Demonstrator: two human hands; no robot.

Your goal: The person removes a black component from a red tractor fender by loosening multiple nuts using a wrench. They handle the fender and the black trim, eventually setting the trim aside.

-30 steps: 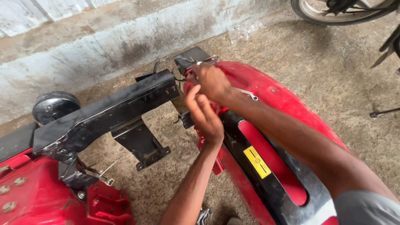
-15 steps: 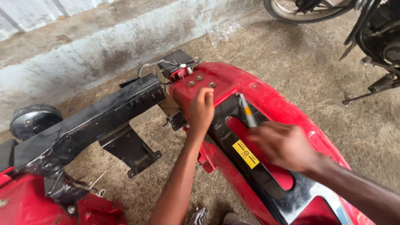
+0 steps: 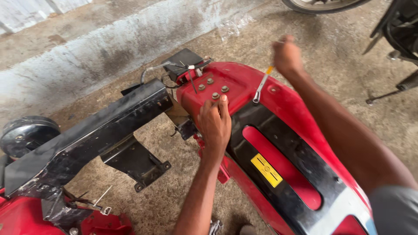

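A red fender panel (image 3: 244, 82) with a black inset and a yellow sticker (image 3: 266, 170) lies on the concrete floor against a black metal frame (image 3: 100, 135). My left hand (image 3: 214, 122) rests on the red panel, fingertips beside several bolts (image 3: 213, 88) near its top end. My right hand (image 3: 286, 55) is raised above the panel and grips a spanner (image 3: 260, 88) by its upper end; the tool's lower end touches the panel. A black box with wires (image 3: 185, 61) sits at the panel's far end.
A concrete kerb (image 3: 109, 48) runs along the far left. A round black part (image 3: 26, 135) lies at the left. A motorcycle wheel (image 3: 322, 4) and stand (image 3: 392, 89) are at the top right. More red bodywork (image 3: 26, 217) lies bottom left.
My right hand has moved from low over the black inset up and away, lifting the spanner upright. My left hand stayed on the panel near the bolts. The view shifted slightly.
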